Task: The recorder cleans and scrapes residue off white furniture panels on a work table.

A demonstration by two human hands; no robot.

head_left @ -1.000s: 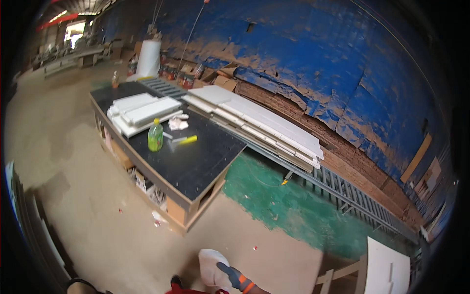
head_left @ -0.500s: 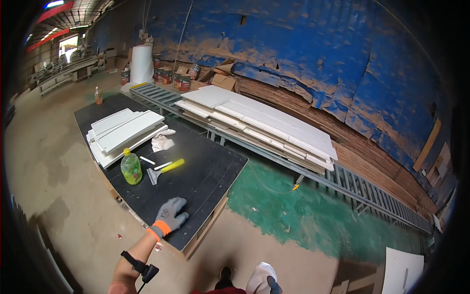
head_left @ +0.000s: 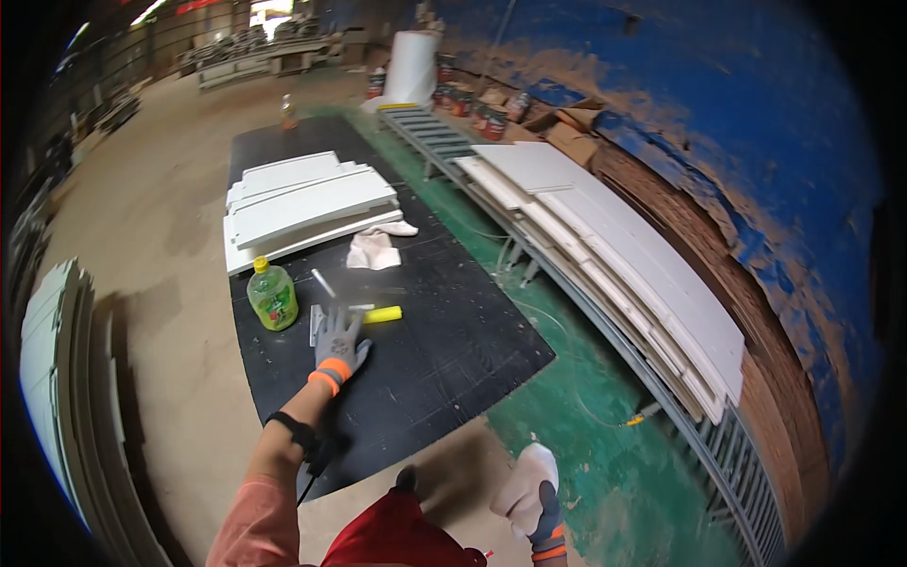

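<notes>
My left hand [head_left: 338,342], in a grey glove with an orange cuff, reaches over the black tabletop [head_left: 435,378]. Its fingers are stretched out at a scraper with a yellow handle [head_left: 383,315], partly covering the blade. Two small white sticks, one the marker-like stick [head_left: 323,283], lie close by. To the left stands a bottle of green liquid [head_left: 273,298] with a yellow cap. My right hand [head_left: 548,518], gloved alike, is low at the front beside the table, closed on a white cloth [head_left: 529,487]. Another white cloth [head_left: 374,250] lies crumpled behind the scraper.
White panels [head_left: 312,210] are stacked on the table's far part, with a small bottle [head_left: 288,113] beyond. A roller conveyor [head_left: 605,326] carries longer white panels [head_left: 642,255] along the right. More panels [head_left: 52,350] stand at far left. A hose [head_left: 576,392] trails over the green floor.
My left hand has moved forward from the table's near edge to the scraper. My right hand with the cloth has come further into view. The head view has turned left.
</notes>
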